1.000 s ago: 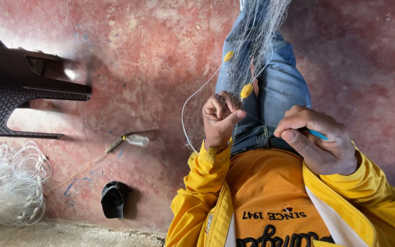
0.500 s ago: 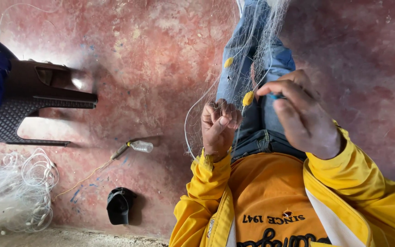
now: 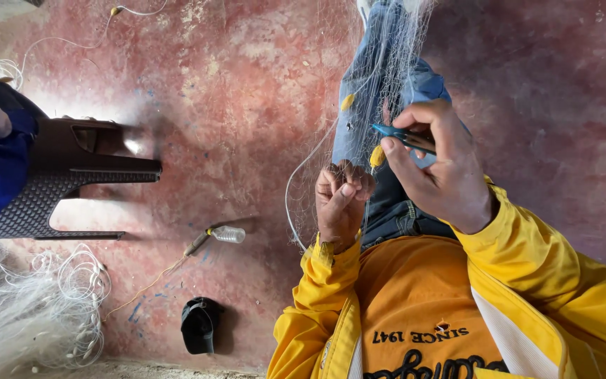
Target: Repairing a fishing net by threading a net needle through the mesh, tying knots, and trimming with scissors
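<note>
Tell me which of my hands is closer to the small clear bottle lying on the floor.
Left. The left hand, fisted on the net, is just right of the bottle in view; the right hand, holding a blue tool, lies farther right.

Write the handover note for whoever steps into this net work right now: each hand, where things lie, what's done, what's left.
Left hand: fist closed, pinching strands of the fine white fishing net draped over the jeans-clad knee.
Right hand: holds a slim blue plastic tool at the mesh, beside a small yellow float.
Nearby on the red floor: loose net pile at lower left, small clear bottle, black cap.
Done: net gripped, tool at the mesh.
Left: cannot tell how much mesh is worked.
</note>
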